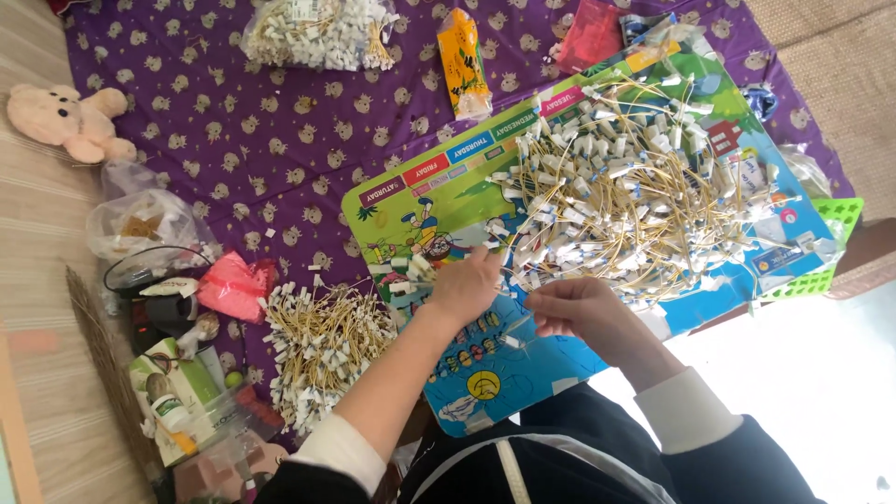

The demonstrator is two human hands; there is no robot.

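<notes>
Head view, looking down. The left hand extends forward from a bare forearm with the cuff pushed back, its fingers curled down onto a few white-tagged yellow cords at the near edge of the large heap of tagged cords; whether it grips them cannot be told. The right hand, wrist bent inward, lies just beside it over the colourful printed board, which carries the heap. Left of the board, on the purple patterned cloth, lies a smaller sorted pile of cords. A clear bag of cords, an orange packet, a pink plush toy and a green basket surround the work. The right hand's fingertips are pinched together on a thin yellow cord.
</notes>
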